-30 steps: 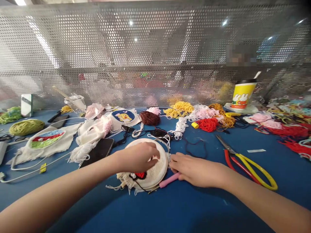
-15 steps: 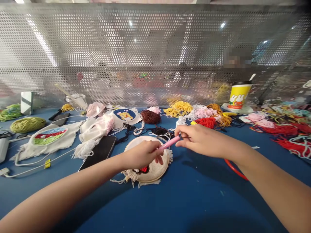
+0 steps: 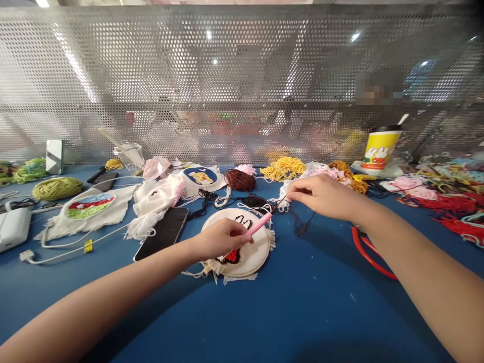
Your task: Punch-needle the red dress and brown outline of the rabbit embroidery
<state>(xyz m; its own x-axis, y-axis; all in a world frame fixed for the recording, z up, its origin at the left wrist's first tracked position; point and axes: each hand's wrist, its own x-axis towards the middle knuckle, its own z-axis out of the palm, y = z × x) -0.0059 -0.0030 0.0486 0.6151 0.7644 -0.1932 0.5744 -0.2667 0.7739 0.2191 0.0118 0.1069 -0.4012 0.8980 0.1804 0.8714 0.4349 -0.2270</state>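
Note:
My left hand (image 3: pixel 226 239) is closed round a pink pen-shaped tool (image 3: pixel 259 224), its tip end pointing up and right. Beneath that hand lies a round hoop (image 3: pixel 255 257) of cream cloth with a black outline and a red patch (image 3: pixel 232 255). My right hand (image 3: pixel 315 194) pinches a thin dark thread (image 3: pixel 282 207) between thumb and fingers, to the right of the tool. Some of the dark thread hangs in a loose loop (image 3: pixel 300 227) below the right hand.
A black phone (image 3: pixel 164 232) lies left of the hoop. Brown yarn (image 3: pixel 240 180) and yellow yarn (image 3: pixel 283 168) sit behind. A yellow cup (image 3: pixel 381 146) stands back right, with red-handled scissors (image 3: pixel 372 254) by my right forearm. A perforated metal screen (image 3: pixel 242 75) closes off the back.
My right hand has moved away from the pink tool, up and to the right, with dark thread now stretched and hanging from it. The view has shifted slightly.

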